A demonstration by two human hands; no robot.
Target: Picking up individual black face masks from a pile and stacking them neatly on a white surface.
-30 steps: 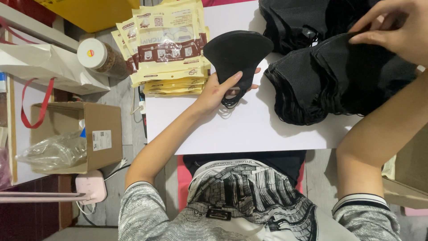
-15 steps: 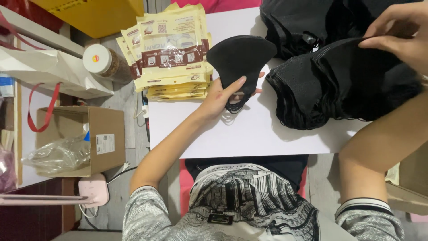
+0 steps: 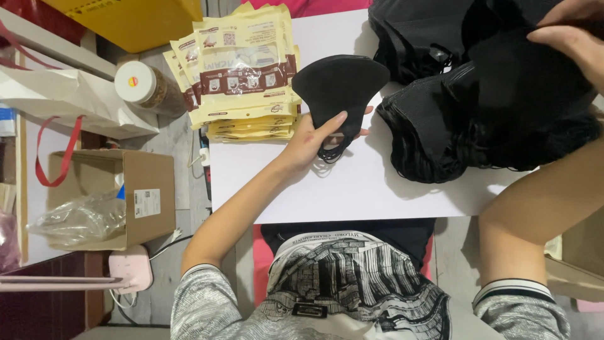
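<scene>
My left hand [image 3: 316, 140] holds a black folded face mask [image 3: 340, 85] by its lower end, ear loops dangling under the fingers, above the white table [image 3: 352, 192]. To its left lies a stack of cream and brown flat packets [image 3: 242, 69]. My right hand [image 3: 572, 38] is at the top right edge, fingers closed on the top of a big heap of black masks [image 3: 491, 107] that covers the table's right side.
On the floor to the left stand an open cardboard box [image 3: 135, 201] with a clear plastic bag, a white-lidded jar [image 3: 146, 85], a white paper bag with red handles [image 3: 69, 101] and a yellow bin [image 3: 135, 19].
The left hand with its mask has stayed in place. The right hand has slid toward the upper right edge of the view, still on the black heap.
</scene>
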